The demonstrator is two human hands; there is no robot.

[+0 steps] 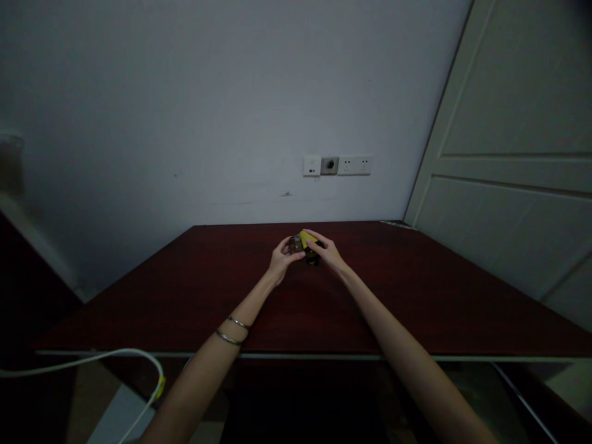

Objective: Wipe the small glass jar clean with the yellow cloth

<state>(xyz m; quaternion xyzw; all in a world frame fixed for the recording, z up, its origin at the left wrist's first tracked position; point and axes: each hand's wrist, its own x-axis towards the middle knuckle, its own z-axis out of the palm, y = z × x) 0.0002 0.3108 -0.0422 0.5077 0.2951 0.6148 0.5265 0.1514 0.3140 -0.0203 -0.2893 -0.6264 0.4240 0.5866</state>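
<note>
Both hands meet over the far middle of a dark red table [185,283], around a small yellow and dark object [306,238]. Its kind is too small and dim to make out. A yellow panel shows on its upper side, a brownish, glassy-looking part on its left and black parts underneath. My left hand [280,259] is closed on the left end, thumb in front and fingers behind. From the other side my right hand [326,251] grips the yellow part, its fingers covering some of the top. Two metal bangles [230,337] circle my left forearm.
Behind the table rises a pale wall with sockets and switch plates [337,165]. A white panelled door [509,166] borders the right side. A white cable [124,352] with a yellow tag loops by the front left edge.
</note>
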